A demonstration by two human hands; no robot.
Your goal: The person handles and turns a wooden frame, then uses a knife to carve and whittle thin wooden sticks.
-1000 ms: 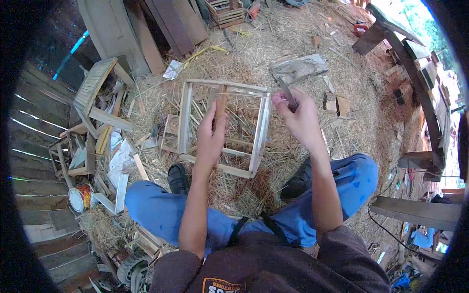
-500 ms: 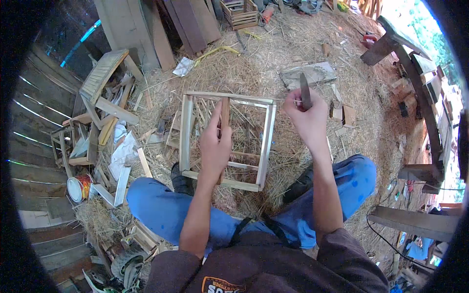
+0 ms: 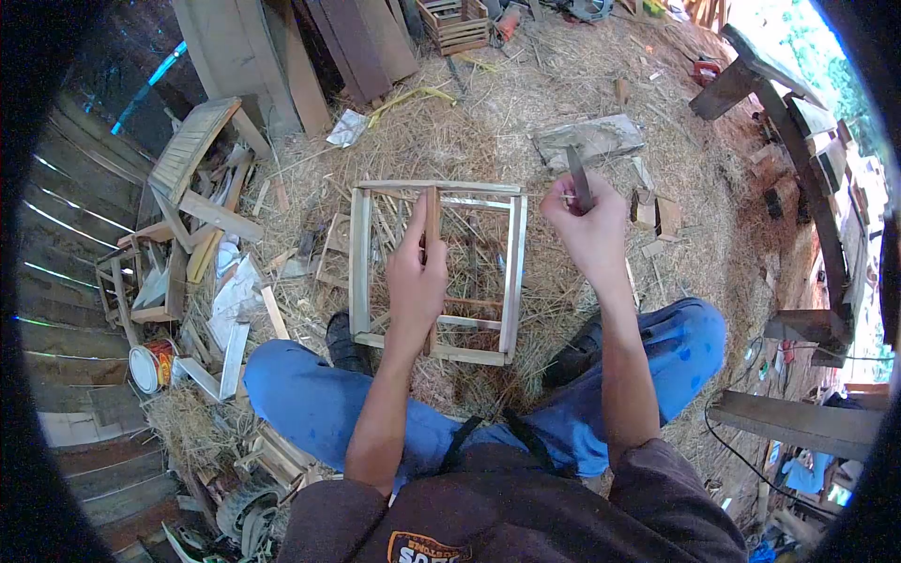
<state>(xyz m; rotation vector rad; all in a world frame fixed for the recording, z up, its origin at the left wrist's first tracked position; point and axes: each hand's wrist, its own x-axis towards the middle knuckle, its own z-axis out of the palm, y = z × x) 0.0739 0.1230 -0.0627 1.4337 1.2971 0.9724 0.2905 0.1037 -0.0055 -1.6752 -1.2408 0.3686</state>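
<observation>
A square wooden frame [image 3: 515,272] with several slats stands on the straw between my legs. My left hand [image 3: 417,281] is closed around a brown wooden slat [image 3: 433,214] that runs lengthwise over the frame, index finger stretched along it. To the right of the frame, my right hand [image 3: 595,214] is raised and closed on a dark, flat, tapering tool [image 3: 578,176], its narrow end pointing away from me. Something small and pale shows at the right fingertips.
A flat board [image 3: 605,139] lies beyond my right hand, with wood offcuts [image 3: 668,218] beside it. Scrap wood, a slatted crate [image 3: 192,145] and a paint can [image 3: 146,366] are at left. A wooden bench [image 3: 817,197] stands at right, and a small crate [image 3: 454,26] sits far ahead.
The frame has turned slightly and shifted a little in view. Both hands keep their holds; the right hand with the dark tool is slightly lower and farther left.
</observation>
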